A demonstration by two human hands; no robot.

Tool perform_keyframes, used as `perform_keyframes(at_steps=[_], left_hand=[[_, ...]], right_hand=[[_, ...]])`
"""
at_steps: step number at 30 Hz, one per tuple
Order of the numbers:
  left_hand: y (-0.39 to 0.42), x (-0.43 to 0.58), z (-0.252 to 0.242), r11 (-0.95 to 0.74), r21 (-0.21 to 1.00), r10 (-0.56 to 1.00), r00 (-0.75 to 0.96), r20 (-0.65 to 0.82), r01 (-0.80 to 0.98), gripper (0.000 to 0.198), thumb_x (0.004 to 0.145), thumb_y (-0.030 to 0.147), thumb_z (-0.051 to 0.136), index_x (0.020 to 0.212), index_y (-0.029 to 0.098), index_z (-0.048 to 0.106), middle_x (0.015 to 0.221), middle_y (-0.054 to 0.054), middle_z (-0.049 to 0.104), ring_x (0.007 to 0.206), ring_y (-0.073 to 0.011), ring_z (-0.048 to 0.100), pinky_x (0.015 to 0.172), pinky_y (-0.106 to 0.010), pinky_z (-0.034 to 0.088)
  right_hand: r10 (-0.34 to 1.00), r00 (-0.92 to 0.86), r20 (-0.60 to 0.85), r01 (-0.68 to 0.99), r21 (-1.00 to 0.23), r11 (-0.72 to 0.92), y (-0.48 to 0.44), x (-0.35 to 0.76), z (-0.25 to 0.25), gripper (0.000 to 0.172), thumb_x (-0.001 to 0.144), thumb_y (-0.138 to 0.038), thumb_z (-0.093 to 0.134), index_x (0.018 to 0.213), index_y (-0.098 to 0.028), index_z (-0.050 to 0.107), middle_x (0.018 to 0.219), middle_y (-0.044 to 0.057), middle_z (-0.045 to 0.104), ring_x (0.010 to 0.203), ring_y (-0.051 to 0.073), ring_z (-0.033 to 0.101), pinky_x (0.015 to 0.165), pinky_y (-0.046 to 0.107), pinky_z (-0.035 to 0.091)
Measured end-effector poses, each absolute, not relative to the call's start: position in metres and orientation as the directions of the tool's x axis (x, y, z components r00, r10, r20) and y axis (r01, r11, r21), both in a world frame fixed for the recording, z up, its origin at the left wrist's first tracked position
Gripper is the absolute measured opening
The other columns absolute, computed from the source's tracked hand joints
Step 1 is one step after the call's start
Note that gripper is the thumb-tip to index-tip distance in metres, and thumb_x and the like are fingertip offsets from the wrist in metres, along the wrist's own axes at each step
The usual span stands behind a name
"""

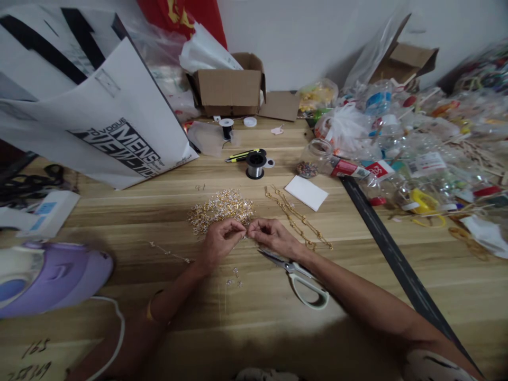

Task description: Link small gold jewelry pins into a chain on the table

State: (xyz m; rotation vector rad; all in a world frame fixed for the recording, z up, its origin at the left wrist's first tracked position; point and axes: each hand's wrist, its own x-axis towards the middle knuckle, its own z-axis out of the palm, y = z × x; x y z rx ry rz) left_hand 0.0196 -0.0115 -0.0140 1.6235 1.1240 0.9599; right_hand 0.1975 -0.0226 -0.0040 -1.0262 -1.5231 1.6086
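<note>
My left hand [220, 242] and my right hand [273, 236] meet fingertip to fingertip over the table, both closed in a pinch. What they pinch is too small to make out. Just behind them lies a pile of small gold and clear beads [222, 207]. Beneath my right wrist rest scissors [307, 290] with pale handles, blades pointing left. A few clear beads [235, 272] sit in front of my hands, near a fine thread [226, 299]. Left of my left hand is a thin strand with small beads [162, 250]. A gold chain [296, 214] lies behind my right forearm.
Behind the beads stand a wire spool [255, 165], a yellow-black cutter [242, 155] and a bead jar [315, 159]. A white pad [306, 192] lies right. A large paper bag [115, 121] and purple appliance [67, 272] occupy the left; plastic bottles [397, 137] crowd the right.
</note>
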Motion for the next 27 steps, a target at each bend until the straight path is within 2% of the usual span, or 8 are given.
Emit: perform_keyframes(at_steps=[4, 10, 17, 27], left_hand=[[-0.011, 0.020, -0.012, -0.172, 0.958, 0.953, 0.287, 0.102, 0.231, 0.003, 0.071, 0.017, 0.063, 0.072, 0.014, 0.062, 0.068, -0.002, 0.064, 0.066, -0.0131, 0.061, 0.063, -0.022, 0.047], [-0.012, 0.020, -0.010, -0.239, 0.936, 0.945, 0.283, 0.163, 0.257, 0.003, 0.073, 0.017, 0.061, 0.074, 0.015, 0.062, 0.072, -0.003, 0.064, 0.069, -0.0137, 0.061, 0.066, -0.023, 0.047], [-0.014, 0.021, -0.003, -0.504, 0.790, 0.856, 0.329, 0.399, 0.350, 0.006, 0.074, 0.015, 0.060, 0.075, 0.018, 0.065, 0.075, -0.004, 0.063, 0.074, -0.0151, 0.059, 0.070, -0.027, 0.046], [-0.015, 0.021, -0.008, -0.578, 0.713, 0.813, 0.356, 0.461, 0.398, 0.007, 0.077, 0.015, 0.060, 0.077, 0.018, 0.066, 0.075, -0.005, 0.061, 0.074, -0.0152, 0.058, 0.067, -0.026, 0.045]], right_hand=[[0.861, -0.489, -0.139, -0.009, -0.986, -0.165, -0.022, 0.199, -0.004, 0.029, 0.078, -0.043, 0.060, 0.080, -0.014, 0.057, 0.059, -0.005, 0.041, 0.046, 0.006, 0.033, 0.044, 0.019, 0.025], [0.874, -0.466, -0.141, -0.033, -0.984, -0.176, -0.019, 0.200, -0.007, 0.030, 0.076, -0.044, 0.062, 0.080, -0.014, 0.057, 0.062, -0.005, 0.044, 0.049, 0.005, 0.037, 0.046, 0.019, 0.030], [0.887, -0.439, -0.144, -0.028, -0.984, -0.174, -0.019, 0.200, -0.006, 0.030, 0.076, -0.043, 0.061, 0.079, -0.014, 0.056, 0.064, -0.005, 0.045, 0.049, 0.005, 0.038, 0.045, 0.018, 0.032], [0.882, -0.448, -0.145, -0.031, -0.984, -0.177, -0.019, 0.200, -0.004, 0.028, 0.076, -0.041, 0.062, 0.077, -0.014, 0.056, 0.062, -0.005, 0.044, 0.049, 0.005, 0.037, 0.045, 0.018, 0.031]])
